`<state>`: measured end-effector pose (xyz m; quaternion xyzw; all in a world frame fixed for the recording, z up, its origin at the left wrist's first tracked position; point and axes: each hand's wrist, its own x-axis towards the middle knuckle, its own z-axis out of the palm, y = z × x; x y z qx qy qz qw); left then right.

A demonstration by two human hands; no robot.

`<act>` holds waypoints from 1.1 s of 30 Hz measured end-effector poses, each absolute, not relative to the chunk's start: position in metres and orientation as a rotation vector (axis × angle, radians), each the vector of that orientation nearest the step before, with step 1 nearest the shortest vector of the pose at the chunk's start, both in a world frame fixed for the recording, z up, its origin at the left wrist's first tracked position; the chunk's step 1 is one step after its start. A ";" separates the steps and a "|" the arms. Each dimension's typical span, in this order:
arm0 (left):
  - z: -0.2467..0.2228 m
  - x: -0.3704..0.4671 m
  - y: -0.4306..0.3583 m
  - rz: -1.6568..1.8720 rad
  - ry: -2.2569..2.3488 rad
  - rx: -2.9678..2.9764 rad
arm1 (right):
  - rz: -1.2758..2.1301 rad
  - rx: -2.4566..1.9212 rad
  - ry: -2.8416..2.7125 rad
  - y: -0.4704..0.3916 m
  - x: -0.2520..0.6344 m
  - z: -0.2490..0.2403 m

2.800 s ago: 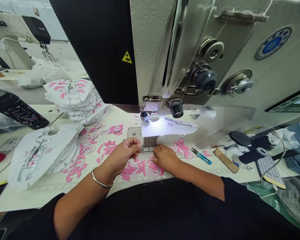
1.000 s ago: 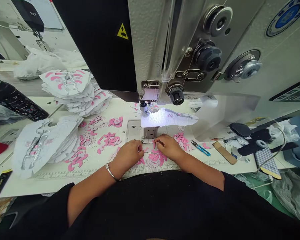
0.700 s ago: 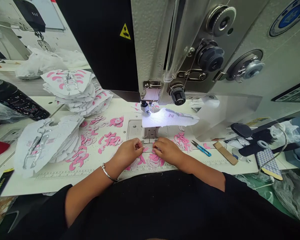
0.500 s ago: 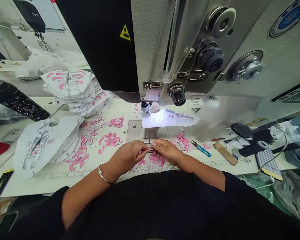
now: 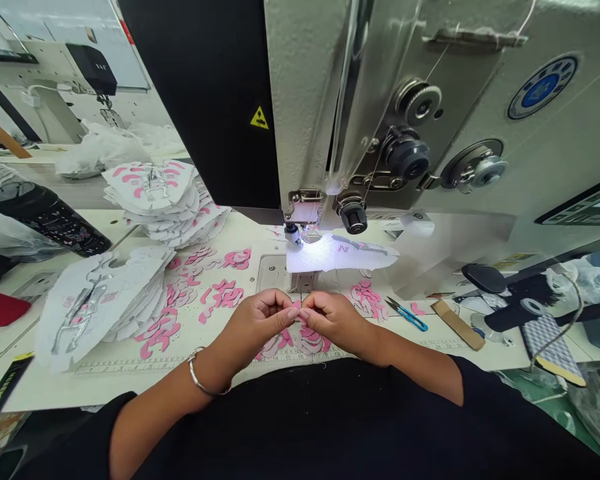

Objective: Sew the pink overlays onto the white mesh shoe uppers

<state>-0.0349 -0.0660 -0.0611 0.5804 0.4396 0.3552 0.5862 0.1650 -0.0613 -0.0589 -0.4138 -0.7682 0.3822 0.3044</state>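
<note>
My left hand [image 5: 266, 324] and my right hand [image 5: 336, 323] meet in front of the sewing machine, thumbs and fingertips pinched together. Between them is a small pink piece [image 5: 297, 305], mostly covered by the fingers. Just beyond, a white mesh shoe upper [image 5: 320, 255] with a grey strip and a pink "N" mark lies beneath the lit needle area [image 5: 295, 233]. Loose pink curved pieces [image 5: 314, 341] lie below my hands on the table, and more pink pieces [image 5: 365, 299] are to the right.
Stacked white uppers [image 5: 150, 190] with pink patches stand at the left, with another pile [image 5: 90, 303] nearer. A black bottle [image 5: 50, 217] lies beyond them. Blue thread snips [image 5: 407, 315] and a brown strip [image 5: 457, 325] rest at the right. The machine head [image 5: 300, 100] overhangs the work.
My hands have turned so the thumbs now face up and come closer together around the pink piece. The whole view has shifted slightly; the upper stays under the needle.
</note>
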 end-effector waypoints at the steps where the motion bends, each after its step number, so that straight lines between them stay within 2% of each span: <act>1: -0.057 -0.036 -0.066 0.844 1.033 1.337 | 0.871 -1.053 -2.123 -0.062 0.166 -0.053; 6: -0.022 -0.042 -0.046 1.136 1.103 1.293 | 0.080 -0.697 -2.264 -0.062 0.182 -0.022; 10: 0.002 -0.032 -0.023 1.195 1.056 1.238 | -0.281 -0.837 -2.174 -0.047 0.195 -0.008; 14: 0.001 -0.017 -0.011 1.148 1.030 1.182 | -0.305 -1.035 -2.245 -0.029 0.193 -0.017; 22: -0.011 -0.013 -0.009 1.158 1.021 1.157 | -0.312 -0.940 -2.062 -0.022 0.182 -0.048; 33: -0.017 -0.013 -0.007 1.170 1.086 1.274 | -0.258 -0.944 -2.036 -0.022 0.180 -0.054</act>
